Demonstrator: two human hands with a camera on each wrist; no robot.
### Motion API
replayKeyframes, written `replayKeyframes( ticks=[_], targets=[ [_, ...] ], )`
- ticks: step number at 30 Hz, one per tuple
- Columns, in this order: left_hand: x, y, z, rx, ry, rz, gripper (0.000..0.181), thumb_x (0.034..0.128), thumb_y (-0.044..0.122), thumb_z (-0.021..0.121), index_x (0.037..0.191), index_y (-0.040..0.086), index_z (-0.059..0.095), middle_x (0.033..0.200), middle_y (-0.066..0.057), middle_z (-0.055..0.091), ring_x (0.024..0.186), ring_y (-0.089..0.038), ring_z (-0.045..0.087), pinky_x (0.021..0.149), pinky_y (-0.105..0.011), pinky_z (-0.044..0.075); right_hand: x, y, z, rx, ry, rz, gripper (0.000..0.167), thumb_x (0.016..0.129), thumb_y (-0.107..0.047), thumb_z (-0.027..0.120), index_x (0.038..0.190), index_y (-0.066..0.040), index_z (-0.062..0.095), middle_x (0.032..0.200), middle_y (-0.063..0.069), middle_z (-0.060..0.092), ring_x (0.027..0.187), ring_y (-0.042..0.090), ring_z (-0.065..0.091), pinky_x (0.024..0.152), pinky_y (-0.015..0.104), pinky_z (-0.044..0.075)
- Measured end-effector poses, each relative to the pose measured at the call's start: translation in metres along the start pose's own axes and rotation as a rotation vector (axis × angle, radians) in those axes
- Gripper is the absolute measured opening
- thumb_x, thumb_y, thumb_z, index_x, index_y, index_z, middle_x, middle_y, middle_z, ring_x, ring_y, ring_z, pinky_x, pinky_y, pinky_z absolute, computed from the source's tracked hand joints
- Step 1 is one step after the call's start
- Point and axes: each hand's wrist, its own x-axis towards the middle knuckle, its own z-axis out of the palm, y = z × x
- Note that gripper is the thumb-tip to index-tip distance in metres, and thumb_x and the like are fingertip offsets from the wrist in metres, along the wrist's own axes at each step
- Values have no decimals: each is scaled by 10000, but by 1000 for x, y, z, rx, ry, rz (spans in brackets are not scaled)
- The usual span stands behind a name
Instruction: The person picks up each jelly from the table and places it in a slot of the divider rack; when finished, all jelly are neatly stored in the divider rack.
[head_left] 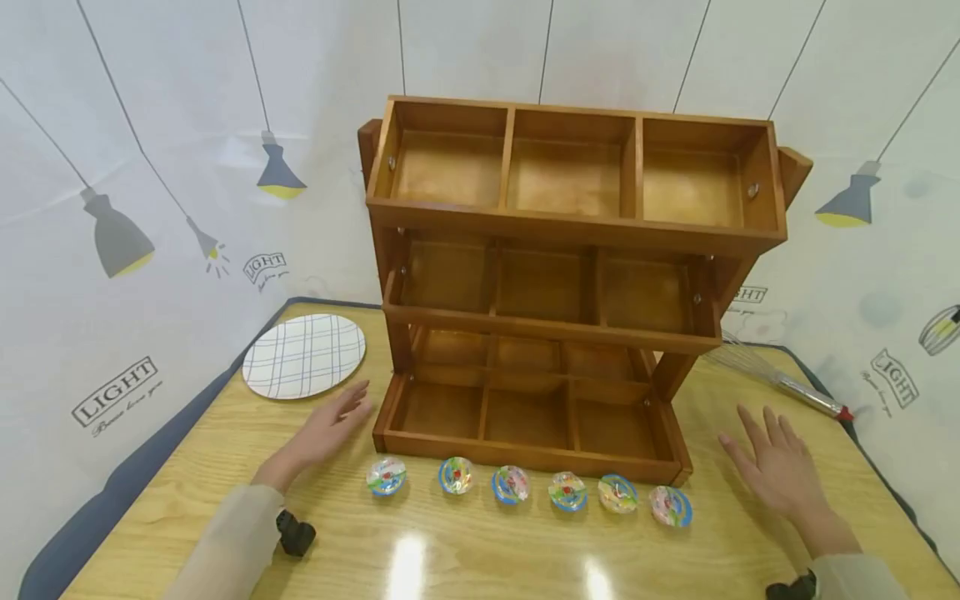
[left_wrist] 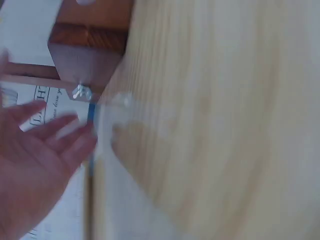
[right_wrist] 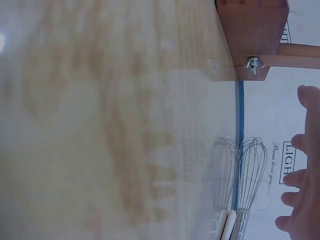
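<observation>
Table (head_left: 345, 554) held rack (head_left: 551, 283) and near cups (head_left: 511, 485) between empty, outstretched left hand (head_left: 330, 429) and right hand (head_left: 776, 468), pickup seemingly unstarted, a pinch likely needed.

Reads LIGHT on a boxed sign (head_left: 115, 393) on the backdrop (head_left: 330, 192), well left of the rack (head_left: 551, 326), above slanted script (head_left: 127, 409) ending in "love you". Repeats LIGHT on a wavy banner (head_left: 265, 265) nearer the rack, over like script. Ends in GHT on a second sign (head_left: 751, 294), just right of the rack, partly hidden. Shows LIGHT again on a tilted ribbon (head_left: 895, 385) farther right of it. Runs sideways in the wrist views beside the rack, partly covered by the left hand (left_wrist: 35, 170) and cut to LIGH by the right hand (right_wrist: 306, 195), near script resembling "Beese love you". Bears print too small to read on the cups (head_left: 511, 485) before the rack.
</observation>
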Motion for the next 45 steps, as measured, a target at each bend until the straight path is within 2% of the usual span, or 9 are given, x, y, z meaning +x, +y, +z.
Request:
replayKeyframes(
  ticks=[3,6,10,14,18,23,32,37,45],
  targets=[
    [-3,-1,5,-265,-71,9,634,897,276,517,1404,46,215,1391,-242,322,1235,-395,369,1002,-493,337,-2,-1,3,73,4,-11,590,950,-368,340,1402,-16,200,1346,418,174,1213,582,143,913,690,168],
    [-4,-3,10,-392,-135,13,760,816,209,636,1409,41,191,1412,-238,282,1261,-399,327,1019,-477,318,-6,-7,3,183,30,-17,539,953,-311,361,1361,32,277,1308,396,276,1158,558,275,881,655,262],
    [-4,-1,12,-408,-165,15,830,754,205,699,1404,42,210,1417,-223,284,1264,-394,325,1025,-466,315,-15,-23,0,268,77,17,367,943,-270,399,1108,29,532,1029,249,557,860,259,561,675,383,475],
    [-4,-2,14,-401,-163,36,800,757,188,696,1395,35,238,1411,-235,287,1250,-405,339,1023,-465,318,-30,-36,0,379,53,43,262,932,-232,439,868,-30,593,740,66,623,600,18,530,502,212,448],
    [-3,-3,16,-403,-139,41,741,780,149,670,1385,24,262,1396,-243,311,1232,-407,364,1017,-470,323,-42,-42,4,553,-72,22,201,928,-170,454,908,-19,586,779,-11,631,689,15,576,580,211,505],
    [-4,-3,15,-405,-120,46,711,796,142,652,1379,7,267,1382,-258,324,1218,-417,377,1006,-484,332,-51,-48,12,614,-194,-91,228,871,-112,549,1085,-32,557,947,-90,624,814,-27,557,656,195,484],
    [-7,-3,19,-427,-112,22,706,818,195,627,1393,35,249,1403,-237,301,1252,-402,336,1020,-500,304,-58,-64,23,620,-159,-115,526,749,-124,697,1229,-65,493,1021,-63,600,875,-50,516,672,190,458],
    [-7,-4,23,-455,-104,-16,709,817,223,627,1400,73,252,1420,-199,294,1280,-367,309,1038,-488,288,-59,-68,27,576,-124,-86,527,735,-162,714,1217,-95,512,1006,-14,614,871,-62,499,672,185,440],
    [-8,-7,26,-498,-97,-33,695,821,231,624,1400,100,261,1426,-180,294,1289,-346,304,1041,-479,286,-59,-72,30,581,-87,-97,488,714,-167,730,1165,-88,559,1053,-179,582,904,-102,483,691,176,448]
  ],
)
